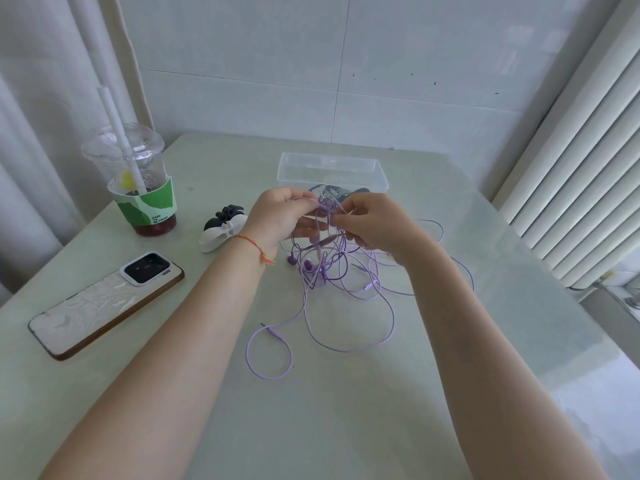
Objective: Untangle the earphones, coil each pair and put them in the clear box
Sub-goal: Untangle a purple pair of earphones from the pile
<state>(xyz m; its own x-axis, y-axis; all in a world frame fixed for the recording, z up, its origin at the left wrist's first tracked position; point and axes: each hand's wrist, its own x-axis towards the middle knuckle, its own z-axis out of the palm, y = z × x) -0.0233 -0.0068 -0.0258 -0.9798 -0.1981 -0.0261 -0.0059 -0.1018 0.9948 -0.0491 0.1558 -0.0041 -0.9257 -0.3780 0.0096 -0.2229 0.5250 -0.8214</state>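
Observation:
A tangle of purple earphones hangs from both hands down to the pale table, with loose loops and a plug lying in front of me. My left hand and my right hand each pinch the knotted bunch of cable held up between them. Several purple earbuds dangle just under the left hand. Behind the hands stands the clear box, open on top, with a dark coiled cable at its near side, partly hidden by my fingers.
At the left stands a plastic drink cup with a straw and green sleeve. A phone lies face down near the left edge. Black and white clips lie beside my left wrist. A white radiator runs along the right.

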